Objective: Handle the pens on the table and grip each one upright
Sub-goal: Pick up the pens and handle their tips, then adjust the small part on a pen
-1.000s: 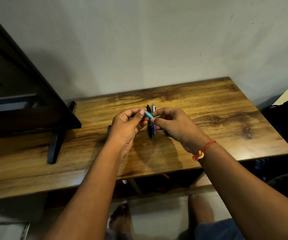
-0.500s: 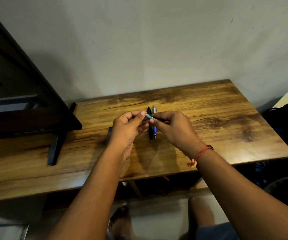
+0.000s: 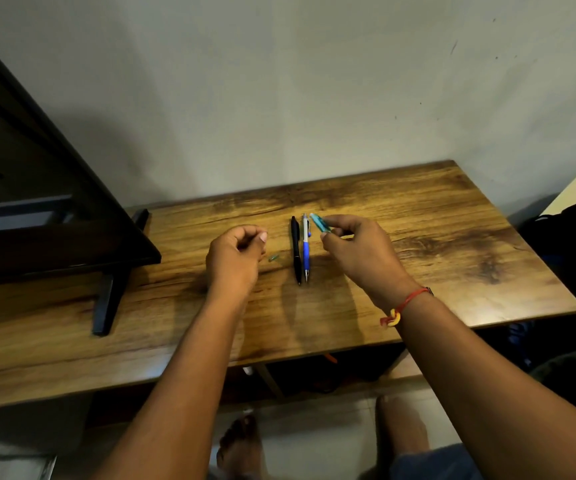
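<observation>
A black pen (image 3: pixel 295 249) and a blue-and-white pen (image 3: pixel 306 252) lie side by side on the wooden table (image 3: pixel 435 258), tips toward me. My right hand (image 3: pixel 359 258) pinches a teal pen (image 3: pixel 319 224) just right of them, its free end slanting up and to the left above the table. My left hand (image 3: pixel 236 259) hovers left of the pens with fingers curled and thumb on the forefinger; I see nothing in it. A small teal piece (image 3: pixel 273 258) lies on the table just right of that hand.
A dark screen on a black stand (image 3: pixel 108 303) fills the table's left side. The wall runs close behind the table. A black bag (image 3: pixel 570 230) sits off the right edge. My feet show on the floor under the front edge.
My hands have drawn apart. The left hand let go of the teal pen and moved left; the right hand kept it and shifted right. A small teal piece now lies on the table.
</observation>
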